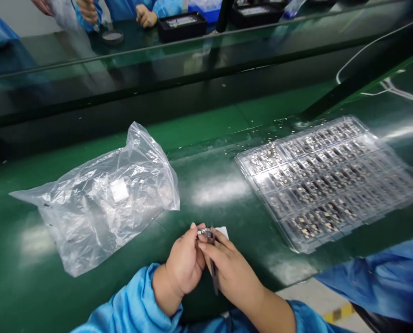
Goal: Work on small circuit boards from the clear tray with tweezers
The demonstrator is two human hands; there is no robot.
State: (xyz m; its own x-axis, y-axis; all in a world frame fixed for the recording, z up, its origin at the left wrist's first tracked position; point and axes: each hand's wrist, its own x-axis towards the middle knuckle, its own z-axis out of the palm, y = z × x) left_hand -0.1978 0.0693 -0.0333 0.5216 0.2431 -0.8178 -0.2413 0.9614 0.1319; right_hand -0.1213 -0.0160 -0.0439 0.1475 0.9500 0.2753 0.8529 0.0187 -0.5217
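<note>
Near the table's front edge, my left hand pinches a small silvery metal part between thumb and fingers. My right hand is closed on dark, slim tweezers, their upper end at the metal part and their other end sticking out below the palm. Both hands meet at the part, and the fingers hide much of it. Just behind the right fingers shows a white scrap, partly covered.
A clear plastic bag with a white label lies left on the green table. To the right sits a clear compartment tray with many small metal parts. Loose bits lie behind it. Across a dark ledge, a person's hands are near a black box.
</note>
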